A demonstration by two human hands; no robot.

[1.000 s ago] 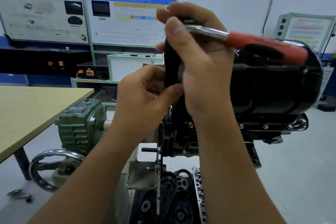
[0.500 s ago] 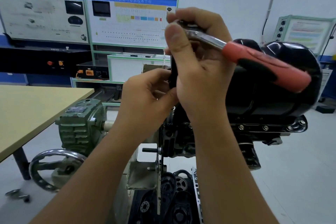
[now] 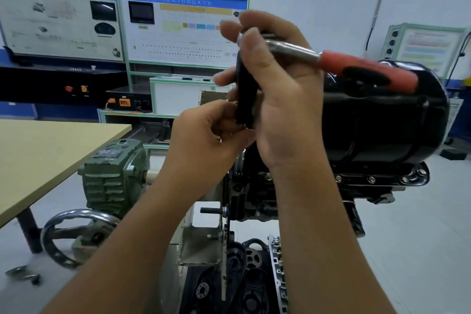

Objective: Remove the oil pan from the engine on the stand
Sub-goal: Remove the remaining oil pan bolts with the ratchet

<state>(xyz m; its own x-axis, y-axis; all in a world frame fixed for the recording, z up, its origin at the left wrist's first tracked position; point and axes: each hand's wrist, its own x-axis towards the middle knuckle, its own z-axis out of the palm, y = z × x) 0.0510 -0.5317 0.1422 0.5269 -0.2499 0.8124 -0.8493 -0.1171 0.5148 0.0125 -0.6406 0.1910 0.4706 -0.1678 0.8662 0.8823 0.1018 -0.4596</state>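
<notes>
Fingers [image 3: 257, 41] same grip, ratchet [image 3: 367, 69] handle leveled

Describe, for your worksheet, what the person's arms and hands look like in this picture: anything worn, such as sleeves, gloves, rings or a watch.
Both arms are bare along all that shows, with no sleeve in view. The left hand and the right hand wear no gloves. No watch or wristband shows on either wrist, and no ring can be made out on the fingers that are visible. No markings or cables show on them.
</notes>
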